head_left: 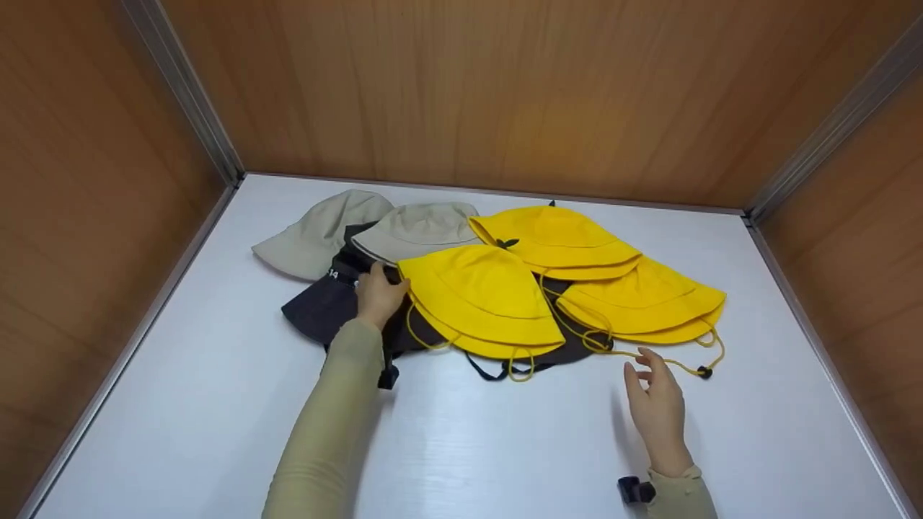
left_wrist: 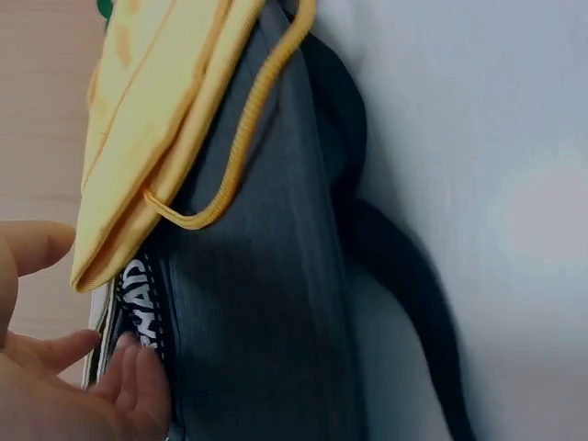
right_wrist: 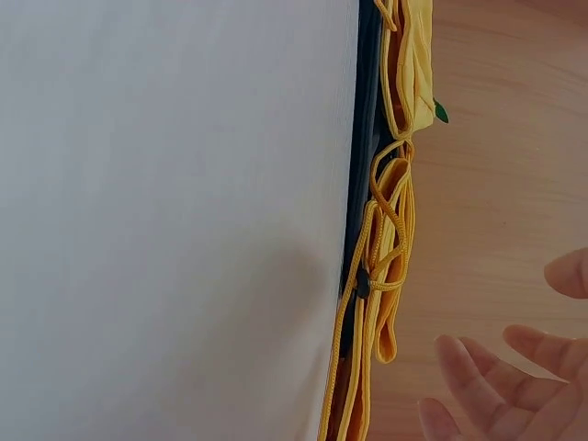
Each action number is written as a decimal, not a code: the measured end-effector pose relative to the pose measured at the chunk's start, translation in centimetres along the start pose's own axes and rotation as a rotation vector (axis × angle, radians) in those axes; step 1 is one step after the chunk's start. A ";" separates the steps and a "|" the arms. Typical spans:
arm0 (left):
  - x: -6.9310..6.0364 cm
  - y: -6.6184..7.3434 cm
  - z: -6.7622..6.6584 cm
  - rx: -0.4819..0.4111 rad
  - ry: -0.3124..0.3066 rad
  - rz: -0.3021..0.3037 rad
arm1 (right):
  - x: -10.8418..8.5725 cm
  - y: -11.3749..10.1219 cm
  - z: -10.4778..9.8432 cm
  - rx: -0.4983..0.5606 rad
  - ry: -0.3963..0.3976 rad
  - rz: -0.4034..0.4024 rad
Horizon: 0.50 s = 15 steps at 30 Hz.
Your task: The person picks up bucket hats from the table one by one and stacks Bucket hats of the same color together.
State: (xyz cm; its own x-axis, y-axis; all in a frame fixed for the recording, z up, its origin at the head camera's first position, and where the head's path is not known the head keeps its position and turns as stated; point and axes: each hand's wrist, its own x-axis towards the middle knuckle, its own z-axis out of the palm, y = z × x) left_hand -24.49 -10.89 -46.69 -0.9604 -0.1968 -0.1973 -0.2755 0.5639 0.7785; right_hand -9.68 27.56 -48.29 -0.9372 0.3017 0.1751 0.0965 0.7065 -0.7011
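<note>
My left hand [head_left: 378, 294] reaches over the overlapping hats, beside the left corner of the front yellow hat [head_left: 479, 292]. In the left wrist view its fingers [left_wrist: 138, 386] lie by the white-lettered band of a dark hat [left_wrist: 257, 276], spread apart and pinching nothing visible. Another digit is close to the tip of the yellow brim [left_wrist: 101, 262]; whether it touches is hard to tell. My right hand [head_left: 657, 404] hovers over the table with loosely bent fingers, holding nothing. Nearest to it is the yellow cord [head_left: 670, 362] of the right yellow hat [head_left: 649, 299].
Two beige hats [head_left: 328, 234] [head_left: 425, 231] lie at the back left, and another yellow hat [head_left: 559, 238] at the back. Dark hats [head_left: 314, 310] spread underneath. A black cord stopper [head_left: 704, 372] rests at the right. Wooden panels [head_left: 505, 94] enclose the white table [head_left: 469, 447].
</note>
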 end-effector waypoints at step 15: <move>1.3 1.2 2.0 0.383 0.003 0.268 | 0.3 0.1 0.5 -0.005 -0.021 0.015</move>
State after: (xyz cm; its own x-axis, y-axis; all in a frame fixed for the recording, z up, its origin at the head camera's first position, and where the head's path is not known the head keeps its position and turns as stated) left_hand -26.12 -8.88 -47.20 -0.9998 -0.0056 -0.0174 -0.0138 0.8506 0.5257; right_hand -10.11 27.36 -48.62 -0.9424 0.2989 0.1499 0.1124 0.7054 -0.6999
